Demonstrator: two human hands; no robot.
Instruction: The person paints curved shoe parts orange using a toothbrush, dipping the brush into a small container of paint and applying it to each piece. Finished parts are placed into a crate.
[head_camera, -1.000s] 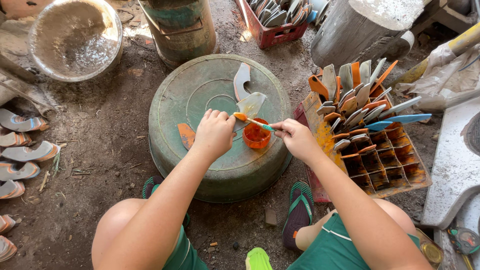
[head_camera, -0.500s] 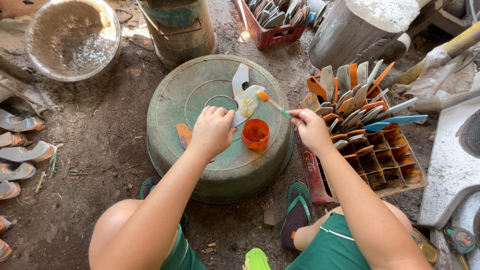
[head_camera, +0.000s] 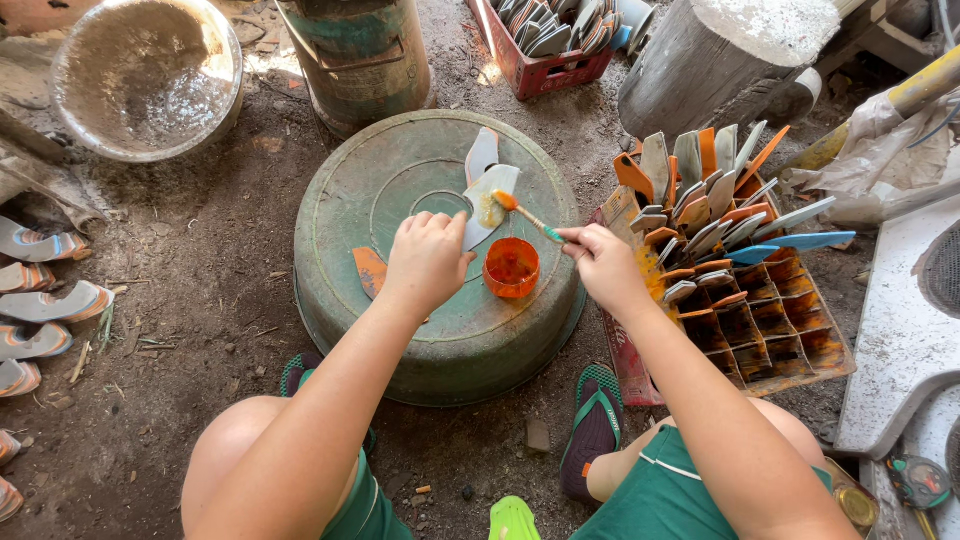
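My left hand (head_camera: 428, 258) grips a grey metal blade (head_camera: 490, 200) and holds it flat on an upturned green basin (head_camera: 400, 180). My right hand (head_camera: 603, 262) holds a small brush (head_camera: 527, 214) whose orange-tipped bristles touch the blade, leaving an orange smear. A small orange cup of paint (head_camera: 511, 267) stands on the basin between my hands. Another grey blade (head_camera: 481, 153) lies beyond the held one. An orange-painted blade (head_camera: 369, 270) lies left of my left hand.
A divided crate (head_camera: 770, 330) to the right holds several blades, some painted orange. A red crate (head_camera: 550, 40) of blades, a green drum (head_camera: 360, 50) and a log (head_camera: 720, 60) stand behind. A metal bowl (head_camera: 145, 75) and more blades (head_camera: 40, 300) lie left. My sandalled feet (head_camera: 597, 430) flank the basin.
My right hand lifted the brush out of the orange cup and brought it up to the blade held by my left hand, where it now spreads paint.
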